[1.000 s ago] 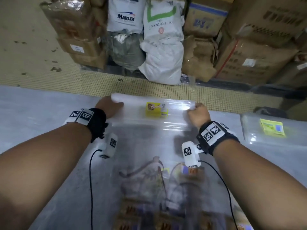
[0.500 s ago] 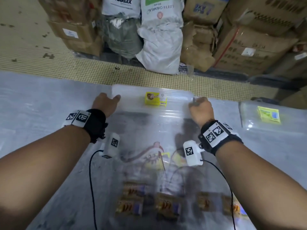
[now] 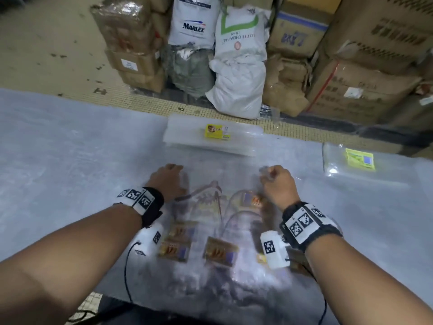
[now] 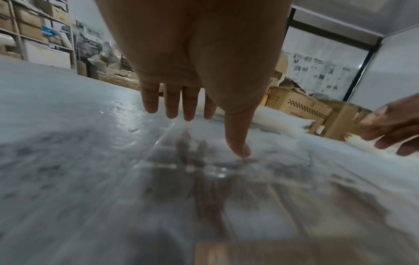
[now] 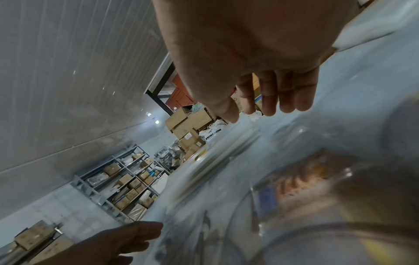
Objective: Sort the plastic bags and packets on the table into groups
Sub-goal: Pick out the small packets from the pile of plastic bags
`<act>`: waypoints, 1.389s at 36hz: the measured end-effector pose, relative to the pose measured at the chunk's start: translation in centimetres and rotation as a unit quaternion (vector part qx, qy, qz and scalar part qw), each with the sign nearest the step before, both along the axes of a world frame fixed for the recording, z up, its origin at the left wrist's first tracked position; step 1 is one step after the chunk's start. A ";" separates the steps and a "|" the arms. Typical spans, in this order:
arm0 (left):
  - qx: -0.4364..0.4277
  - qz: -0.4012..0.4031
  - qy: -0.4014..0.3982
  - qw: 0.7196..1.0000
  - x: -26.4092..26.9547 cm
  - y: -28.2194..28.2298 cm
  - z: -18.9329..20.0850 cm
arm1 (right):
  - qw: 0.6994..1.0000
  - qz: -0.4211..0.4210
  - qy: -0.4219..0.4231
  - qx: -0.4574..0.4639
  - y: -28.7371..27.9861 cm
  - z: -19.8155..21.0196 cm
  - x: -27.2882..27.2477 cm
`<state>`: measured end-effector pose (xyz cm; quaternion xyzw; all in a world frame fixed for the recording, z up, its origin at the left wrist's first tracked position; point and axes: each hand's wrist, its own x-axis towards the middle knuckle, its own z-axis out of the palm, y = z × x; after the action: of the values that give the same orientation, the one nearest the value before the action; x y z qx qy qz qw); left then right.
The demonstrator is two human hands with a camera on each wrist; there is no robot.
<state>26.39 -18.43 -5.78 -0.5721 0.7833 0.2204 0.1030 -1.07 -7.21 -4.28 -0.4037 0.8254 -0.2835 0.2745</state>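
Observation:
A flat stack of clear bags with a yellow label (image 3: 212, 139) lies at the table's far edge, with neither hand on it. Closer to me lies a pile of clear bags over brown-labelled packets (image 3: 220, 250). My left hand (image 3: 168, 178) rests on that pile's far left corner. In the left wrist view its fingers (image 4: 179, 107) are straight and the thumb tip touches the plastic. My right hand (image 3: 275, 181) hovers at the pile's far right corner, fingers (image 5: 269, 100) loosely curled with nothing seen between them.
Another clear bag packet with a yellow-green label (image 3: 358, 160) lies at the right on the grey-covered table (image 3: 70, 141). Beyond the far edge, cardboard boxes (image 3: 365, 66) and white sacks (image 3: 239, 73) stand on the tiled floor.
Both hands let go of the yellow-labelled stack, now lying at the far edge, and drew back toward me onto the near pile.

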 end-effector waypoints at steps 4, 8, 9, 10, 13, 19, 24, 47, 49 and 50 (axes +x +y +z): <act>-0.014 0.009 -0.031 0.999 0.0 2.3 -0.9 | 1.000 -0.003 0.002 -0.004 2.8 -0.8 -1.4; -0.046 0.040 -0.033 0.998 0.1 4.3 -0.9 | 1.000 -0.001 0.004 0.005 5.0 -1.0 -1.8; -0.058 0.041 -0.033 0.997 0.2 4.7 -0.8 | 1.000 0.001 0.004 0.008 5.5 -1.0 -1.7; -0.069 0.041 -0.027 0.996 0.4 5.2 -0.6 | 1.000 0.003 0.005 0.011 5.9 -0.9 -1.5; -0.064 0.041 -0.026 0.997 1.1 6.0 -0.6 | 1.000 0.015 -0.009 0.017 6.8 -0.5 -0.7; -0.019 0.123 0.131 0.984 2.0 7.0 0.0 | 0.998 0.049 -0.039 0.010 6.8 0.7 1.1; -0.015 0.121 0.277 0.953 2.1 7.5 1.6 | 0.982 0.143 -0.118 0.037 5.2 1.7 4.0; 0.211 0.299 0.463 0.807 7.7 6.1 2.2 | 0.966 0.081 -0.240 -0.043 2.8 1.9 13.0; 0.191 0.306 0.465 0.808 7.7 6.0 1.7 | 0.979 0.062 -0.194 -0.029 3.1 0.7 11.9; 0.178 0.312 0.467 0.808 7.7 5.9 1.4 | 0.985 0.045 -0.165 -0.026 3.2 0.1 11.1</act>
<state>34.10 -12.50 -4.41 -0.5856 0.4631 0.6169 -0.2491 10.04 -3.97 -4.17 -0.3949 0.7421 -0.3553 0.4087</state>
